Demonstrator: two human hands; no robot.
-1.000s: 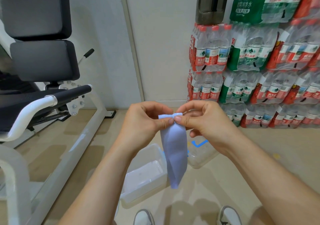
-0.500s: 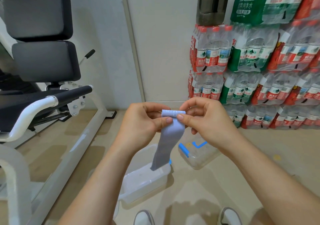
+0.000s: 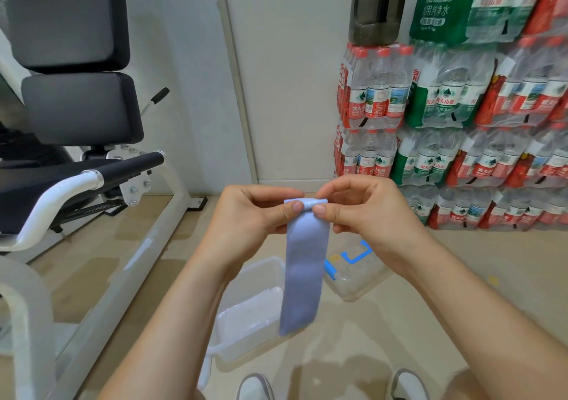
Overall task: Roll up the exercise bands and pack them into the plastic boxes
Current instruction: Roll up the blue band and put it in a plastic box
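I hold my left hand (image 3: 249, 218) and right hand (image 3: 365, 212) up in front of me. Each pinches the rolled top end of a pale lavender flat rubber exercise band (image 3: 302, 276) between thumb and fingers. The unrolled strip hangs straight down in the air above 2 boxes on the tan floor: an open clear plastic box (image 3: 246, 316) and, just beside it, a clear plastic box with blue clips (image 3: 353, 276).

"农夫山泉" on the red bottle labels (image 3: 378, 104), "饮用纯净水" on the green pack wrapper (image 3: 439, 12)
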